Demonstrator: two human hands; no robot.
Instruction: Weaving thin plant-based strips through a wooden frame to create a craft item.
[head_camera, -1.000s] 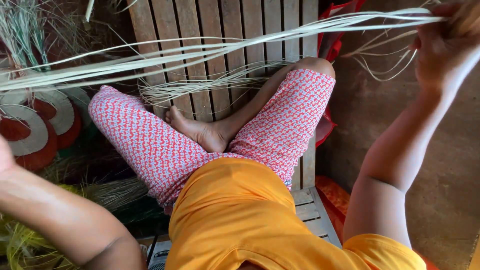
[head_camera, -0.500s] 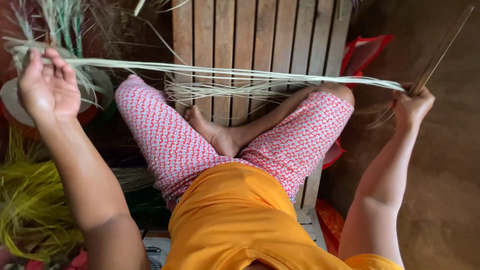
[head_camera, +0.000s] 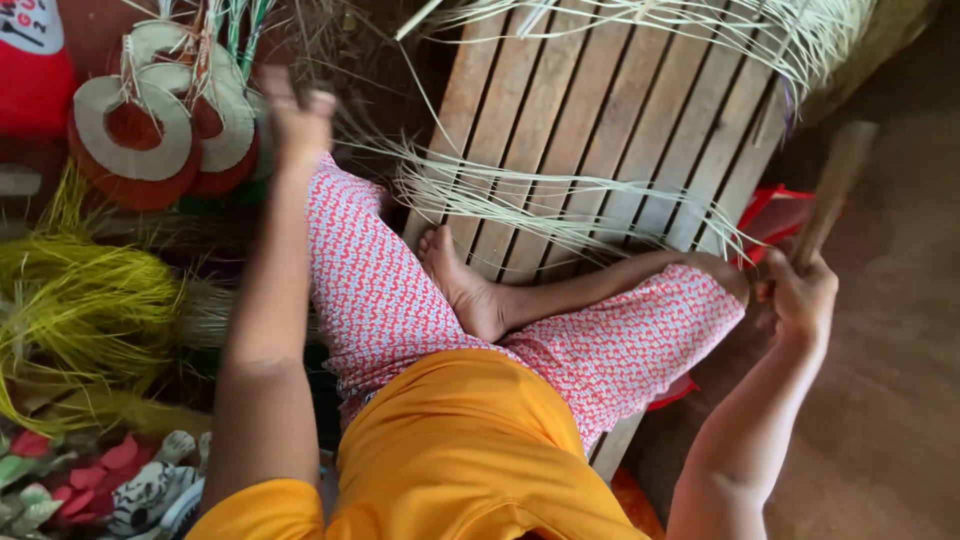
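Pale fibre strands (head_camera: 560, 205) had been lowered onto the slatted platform (head_camera: 600, 110); left hand (head_camera: 295, 115) was spread open beside it, right hand (head_camera: 800, 290) was clamped on a stick (head_camera: 835, 190).

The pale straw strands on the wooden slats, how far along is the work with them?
Done: flat woven rings lie at the left. In hand: the right hand grips a blurred stick; the left hand is raised, open and empty, near the rings. Left: loose pale strands lie across the slatted platform, yellow fibre beside it.
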